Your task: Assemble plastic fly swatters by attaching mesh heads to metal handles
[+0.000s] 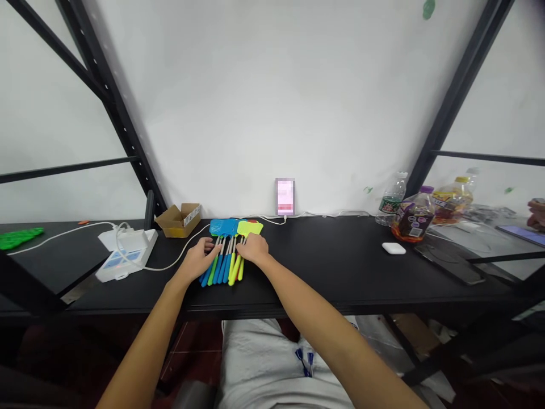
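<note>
A bunch of small fly swatters [227,250] lies on the black desk [332,267] right in front of me, with blue and yellow-green heads toward the wall and blue, green and yellow handles toward me. My left hand [199,258] rests against the left side of the handles, fingers stretched flat toward them. On the right side of the bunch lies my right hand [254,249], fingers curled over the thin shafts. Both hands press in on the bunch from either side.
A white power strip [123,255] with cables and a small cardboard box [181,220] sit at left. A phone [285,196] leans on the wall. Bottles [415,216], a white earbud case [394,248] and another person's hand [537,213] are at right.
</note>
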Tool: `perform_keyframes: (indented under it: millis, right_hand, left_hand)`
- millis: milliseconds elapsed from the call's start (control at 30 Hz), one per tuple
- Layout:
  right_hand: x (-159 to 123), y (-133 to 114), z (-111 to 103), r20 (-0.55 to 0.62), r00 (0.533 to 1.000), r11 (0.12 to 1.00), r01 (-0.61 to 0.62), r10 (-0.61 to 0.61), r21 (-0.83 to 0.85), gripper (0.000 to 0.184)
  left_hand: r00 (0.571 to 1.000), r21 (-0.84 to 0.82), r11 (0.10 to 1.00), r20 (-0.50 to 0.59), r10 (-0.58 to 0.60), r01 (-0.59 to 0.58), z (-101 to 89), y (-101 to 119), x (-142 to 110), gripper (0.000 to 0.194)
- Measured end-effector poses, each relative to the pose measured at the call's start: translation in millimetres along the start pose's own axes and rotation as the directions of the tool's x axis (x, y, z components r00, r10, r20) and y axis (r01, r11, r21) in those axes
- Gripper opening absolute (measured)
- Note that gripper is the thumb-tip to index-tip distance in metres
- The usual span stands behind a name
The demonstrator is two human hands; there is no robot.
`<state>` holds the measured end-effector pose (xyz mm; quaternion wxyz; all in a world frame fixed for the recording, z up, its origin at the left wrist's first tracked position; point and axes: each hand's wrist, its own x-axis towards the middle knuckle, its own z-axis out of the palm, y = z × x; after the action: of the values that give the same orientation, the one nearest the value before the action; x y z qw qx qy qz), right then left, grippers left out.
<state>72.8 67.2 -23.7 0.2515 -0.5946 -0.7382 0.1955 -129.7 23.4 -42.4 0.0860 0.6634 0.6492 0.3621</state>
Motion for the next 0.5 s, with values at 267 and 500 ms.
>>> perform_keyframes:
  millis: [267,500]
  right_hand:
    - [-18.9,35.1,-35.6,0.048,0.999,0.811,-0.043,0.018,0.584,0.005]
    - [-90.5,86.9,-101.7,-0.033,0.998,0.42,0.004,0.061,0.908,0.012]
  left_hand:
    - [0.84,0.159,0.934,-0.408,0.358,-0.32,-13.3,61.4,-24.6,0.024]
    - [0.898,-0.371,0.861,0.13,0.42,-0.349,58.8,178.0,-59.8,0.044]
